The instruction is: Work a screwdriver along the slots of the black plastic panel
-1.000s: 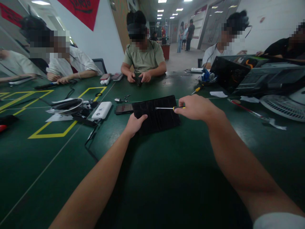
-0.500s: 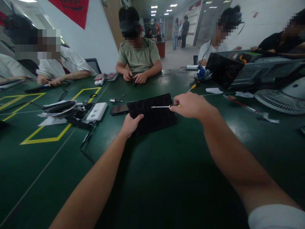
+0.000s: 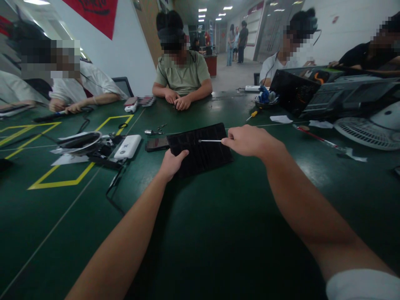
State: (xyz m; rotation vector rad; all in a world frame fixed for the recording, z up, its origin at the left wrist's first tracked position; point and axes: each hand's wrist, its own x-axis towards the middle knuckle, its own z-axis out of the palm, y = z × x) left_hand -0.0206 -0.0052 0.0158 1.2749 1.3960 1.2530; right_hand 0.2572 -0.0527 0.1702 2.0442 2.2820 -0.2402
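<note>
My left hand (image 3: 175, 163) grips the lower left edge of a black rectangular panel (image 3: 208, 156), thumb on its face and fingers behind. The panel is tilted above the green table (image 3: 225, 225); its dark surface detail is hard to make out. In my right hand (image 3: 248, 141) is a screwdriver (image 3: 211, 141), its handle hidden by closed fingers. The metal shaft points left across the panel, and its tip meets or nearly meets the panel near the middle. Just behind the panel's left edge lies a phone-like dark slab (image 3: 156, 144).
Small metal parts (image 3: 151, 132) lie beyond the slab. A white power bank (image 3: 127, 146) and cables sit left. Another yellow-handled screwdriver (image 3: 253, 113) lies beyond my right hand. A computer case (image 3: 340, 89) and fan (image 3: 364, 129) stand right. A person (image 3: 183, 75) sits opposite.
My right fingers have shifted on the screwdriver, now covering its black and yellow handle. Its tip stays at the same spot. The panel and my left hand have hardly moved.
</note>
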